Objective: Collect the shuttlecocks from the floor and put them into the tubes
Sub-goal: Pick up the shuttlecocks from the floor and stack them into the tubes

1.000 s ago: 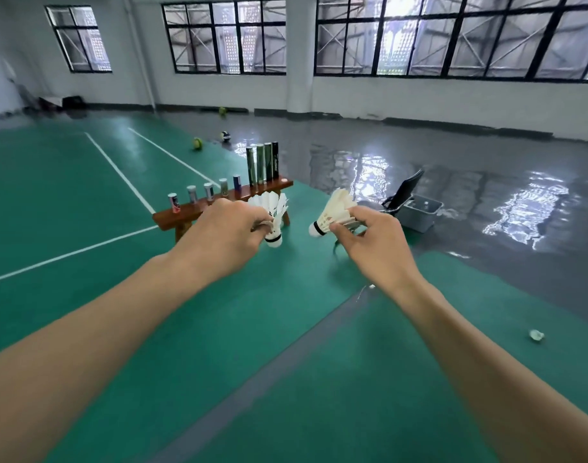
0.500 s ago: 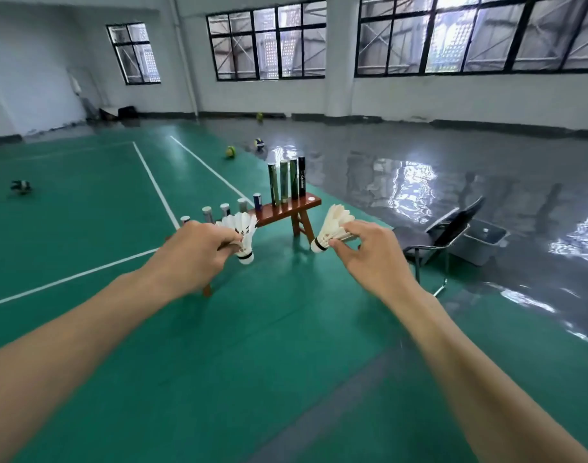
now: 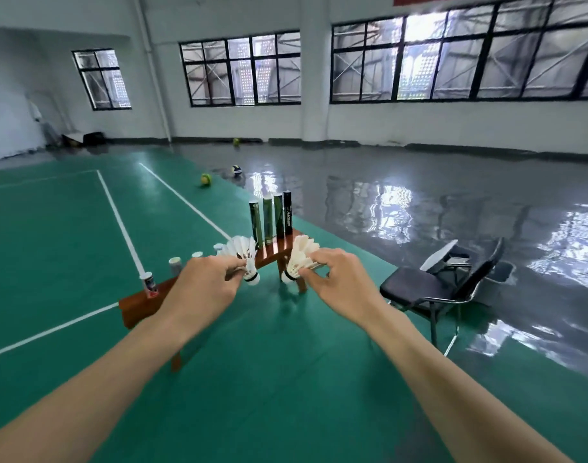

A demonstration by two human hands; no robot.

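Standing upright at the far end of the long brown wooden counter [image 3: 142, 304], four tall dark cylindrical shuttlecock tubes [image 3: 271, 219] are seen straight ahead of and beyond both hands, their long axes vertical and their mouths turned upward. A white feathered shuttlecock [image 3: 243, 254] is pinched by the closed left hand [image 3: 202, 289], cork end down; a second white feathered bunch [image 3: 298, 259] is gripped by the closed right hand [image 3: 344, 284], cork pointing down and left. The right hand is judged nearer the tubes, so each cork would have to be carried forward and lowered from above
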